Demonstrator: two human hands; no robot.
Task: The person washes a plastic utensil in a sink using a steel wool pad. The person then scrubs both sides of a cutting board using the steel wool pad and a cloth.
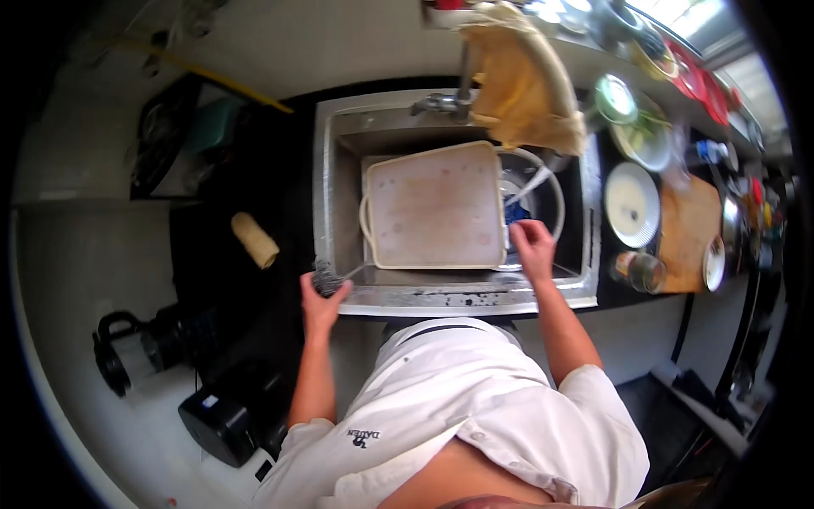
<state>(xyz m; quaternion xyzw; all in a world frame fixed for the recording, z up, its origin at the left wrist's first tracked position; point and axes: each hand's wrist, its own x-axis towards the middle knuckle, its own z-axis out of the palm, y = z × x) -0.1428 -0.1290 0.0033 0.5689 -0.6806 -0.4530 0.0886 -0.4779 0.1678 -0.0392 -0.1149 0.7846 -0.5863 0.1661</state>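
Observation:
My left hand (322, 304) is closed round a grey wire scrubber (326, 278) at the sink's front left corner. At the right end of a large pale tray (437, 208), my right hand (533, 244) has its fingers bent together by the rim; whether they grip it is hard to tell. The tray lies bottom up in the metal sink (458, 299), partly over a round bowl (557, 199). Inside the bowl are a blue item (515, 212) and a pale handle (530, 185), partly hidden by the tray.
Behind the sink stands a faucet (437, 103), with a tan cloth (521, 81) hanging beside it. On the right are a white plate (632, 204), a glass jar (646, 272) and a cutting board (691, 233). A rolled cloth (254, 240) lies left of the sink.

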